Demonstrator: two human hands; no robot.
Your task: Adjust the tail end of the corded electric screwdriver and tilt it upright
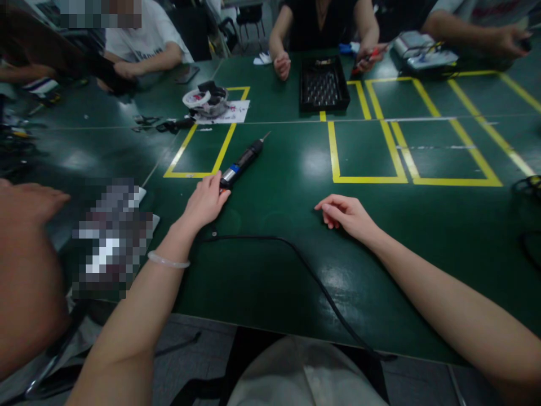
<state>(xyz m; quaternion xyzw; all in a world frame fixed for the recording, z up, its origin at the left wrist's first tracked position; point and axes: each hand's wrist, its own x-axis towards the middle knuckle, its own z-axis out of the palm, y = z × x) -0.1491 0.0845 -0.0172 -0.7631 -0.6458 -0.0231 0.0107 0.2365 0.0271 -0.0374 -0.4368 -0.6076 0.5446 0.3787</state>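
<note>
Green table (270, 282), yellow tape outlines (370, 180) beyond; left hand (207, 200) closed around rear of electric screwdriver (243, 163), lying left of centre; right hand (344, 214) empty, fingers loosely curled

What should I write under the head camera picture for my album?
Left hand holding an electric screwdriver, right hand empty, at a green table with yellow tape lines.

Light is dim and cool, its source out of view; hazy glare spots the table (262, 276) at two, ten and between four and five o'clock. Edges stretch; wires (19, 135) near nine o'clock blur. Pixelation masks patches toward nine and ten.
</note>
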